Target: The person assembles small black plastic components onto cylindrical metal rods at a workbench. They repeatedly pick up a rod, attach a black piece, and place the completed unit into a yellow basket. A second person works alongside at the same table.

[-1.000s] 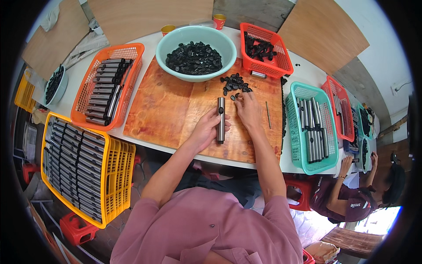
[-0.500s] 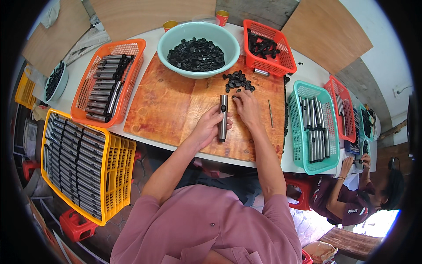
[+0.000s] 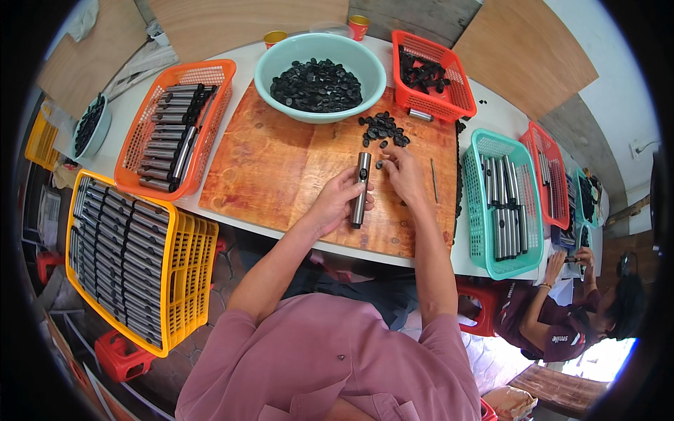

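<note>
My left hand [image 3: 338, 198] is wrapped round a silver metal tube [image 3: 360, 191] with a dark oval spot near its upper end and a black lower end. The tube stands tilted over the brown wooden board [image 3: 281, 182]. Just right of it, my right hand [image 3: 406, 177] pinches a small black oval cap [image 3: 379, 164] between its fingertips. A loose pile of similar black caps [image 3: 382, 128] lies on the board beyond that hand. Behind the board's far edge sits a pale green bowl [image 3: 261, 77] heaped with black caps. A thin metal rod [image 3: 434, 180] rests right of my right hand.
Orange basket [image 3: 226, 84] and yellow crate [image 3: 172, 281] at left hold rows of tubes. A red basket [image 3: 460, 105] of black parts stands far right; a green basket [image 3: 476, 210] of tubes is nearer. At right, a co-worker [image 3: 554, 316] handles a part.
My right hand has drawn back slightly from the cap pile, and a cap now shows at its fingertips. The tube in my left hand has tilted a little.
</note>
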Tool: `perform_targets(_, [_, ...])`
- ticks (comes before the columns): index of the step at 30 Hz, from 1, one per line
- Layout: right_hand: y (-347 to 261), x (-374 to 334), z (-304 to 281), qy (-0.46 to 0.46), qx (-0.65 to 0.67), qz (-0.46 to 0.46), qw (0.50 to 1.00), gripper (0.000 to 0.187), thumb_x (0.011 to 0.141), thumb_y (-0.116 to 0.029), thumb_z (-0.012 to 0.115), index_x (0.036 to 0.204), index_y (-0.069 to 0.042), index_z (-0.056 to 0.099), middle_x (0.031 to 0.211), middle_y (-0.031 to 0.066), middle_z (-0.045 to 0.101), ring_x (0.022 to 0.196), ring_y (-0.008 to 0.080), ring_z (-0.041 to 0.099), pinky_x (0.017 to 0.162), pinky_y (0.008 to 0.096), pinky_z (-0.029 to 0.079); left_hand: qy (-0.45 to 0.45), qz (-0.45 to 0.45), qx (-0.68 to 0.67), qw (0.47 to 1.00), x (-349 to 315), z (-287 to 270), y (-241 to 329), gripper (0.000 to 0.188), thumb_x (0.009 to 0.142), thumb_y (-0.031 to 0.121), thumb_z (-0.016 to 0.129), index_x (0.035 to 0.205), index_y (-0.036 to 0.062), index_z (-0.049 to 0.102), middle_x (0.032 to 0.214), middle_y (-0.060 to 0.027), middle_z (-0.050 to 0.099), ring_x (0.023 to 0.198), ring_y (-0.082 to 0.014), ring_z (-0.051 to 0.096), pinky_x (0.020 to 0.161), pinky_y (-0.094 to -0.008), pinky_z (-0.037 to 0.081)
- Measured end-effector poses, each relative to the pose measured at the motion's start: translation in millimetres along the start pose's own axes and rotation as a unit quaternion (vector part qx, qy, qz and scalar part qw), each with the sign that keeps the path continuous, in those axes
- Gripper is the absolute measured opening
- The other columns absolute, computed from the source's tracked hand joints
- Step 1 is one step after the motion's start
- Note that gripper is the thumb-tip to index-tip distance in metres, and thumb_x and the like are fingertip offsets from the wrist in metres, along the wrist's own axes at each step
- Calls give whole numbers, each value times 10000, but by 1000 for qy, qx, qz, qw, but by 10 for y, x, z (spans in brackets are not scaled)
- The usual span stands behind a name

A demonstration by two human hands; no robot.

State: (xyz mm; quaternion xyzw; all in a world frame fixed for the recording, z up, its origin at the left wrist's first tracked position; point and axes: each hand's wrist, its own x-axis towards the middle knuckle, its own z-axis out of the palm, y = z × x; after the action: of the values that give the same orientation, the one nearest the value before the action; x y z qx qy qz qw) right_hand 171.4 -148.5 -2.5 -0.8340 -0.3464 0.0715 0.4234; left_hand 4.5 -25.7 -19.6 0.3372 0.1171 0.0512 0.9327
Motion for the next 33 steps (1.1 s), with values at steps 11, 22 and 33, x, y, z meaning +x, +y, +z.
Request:
perform_targets(11, [-42, -73, 26, -9, -67, 21, 998, 256, 837, -99, 770, 1065, 6, 717, 1008, 172, 698, 922, 312, 702, 811, 410, 553, -16, -1, -8, 1000, 0, -11, -14, 440, 1035, 121, 606, 1422, 17, 424, 1108, -110, 644, 899, -214, 714, 836, -357, 623])
perform_targets(22, [33, -164, -350, 126, -282, 46, 950, 208, 873, -170, 738, 1006, -10, 732, 970, 204, 733, 892, 382, 718, 780, 471, 562, -7, -5, 4, 1000, -26, -1, 0, 393, 1042, 120, 591, 1387, 10, 440, 1114, -105, 639, 920, -219, 719, 843, -363, 628])
perform_targets(33, [321, -252, -750, 79, -360, 195, 909, 177, 831, -167, 703, 839, -3, 769, 868, 246, 741, 868, 413, 737, 746, 481, 595, 6, -15, 25, 1000, -25, 3, 3, 412, 1040, 121, 592, 1408, 17, 437, 1121, -101, 632, 947, -211, 710, 879, -385, 628])
